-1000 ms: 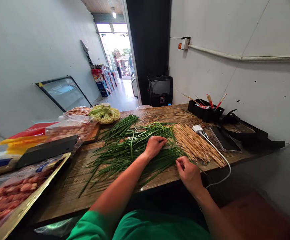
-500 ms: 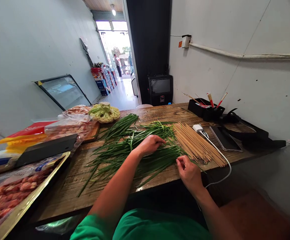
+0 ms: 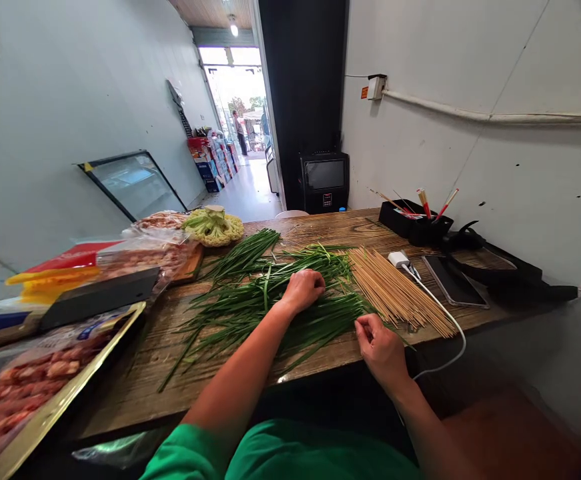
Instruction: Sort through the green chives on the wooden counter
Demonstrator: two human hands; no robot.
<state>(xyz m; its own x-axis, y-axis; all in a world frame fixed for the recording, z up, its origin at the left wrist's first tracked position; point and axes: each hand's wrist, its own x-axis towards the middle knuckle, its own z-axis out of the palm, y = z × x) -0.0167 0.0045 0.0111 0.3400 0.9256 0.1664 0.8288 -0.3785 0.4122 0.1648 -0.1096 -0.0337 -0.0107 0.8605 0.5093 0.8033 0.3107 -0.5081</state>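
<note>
Long green garlic chives (image 3: 240,303) lie in loose, overlapping bunches across the wooden table (image 3: 135,393). My left hand (image 3: 304,290) is over the middle of them, its fingers curled down; what is in its fingertips is hidden. By the near right ends of the chives, my right hand (image 3: 379,343) is closed in a pinch, thumb against forefinger, at the blade ends. Only a little of what it pinches shows. Just beyond my right hand, thin bamboo skewers (image 3: 397,290) lie side by side in a wide, flat bundle.
On the left are a tray of raw meat (image 3: 35,380), a cleaver (image 3: 100,299), bagged meat (image 3: 145,257) and a cauliflower (image 3: 213,227). A phone (image 3: 455,281), a white charger (image 3: 397,260) with its cable, a black strap (image 3: 515,273) and a black holder (image 3: 415,223) occupy the right side.
My left hand's fingers have gone from stretched rightward to curled in over the chives. My right hand stays pinched at about the same place. The view has shifted slightly.
</note>
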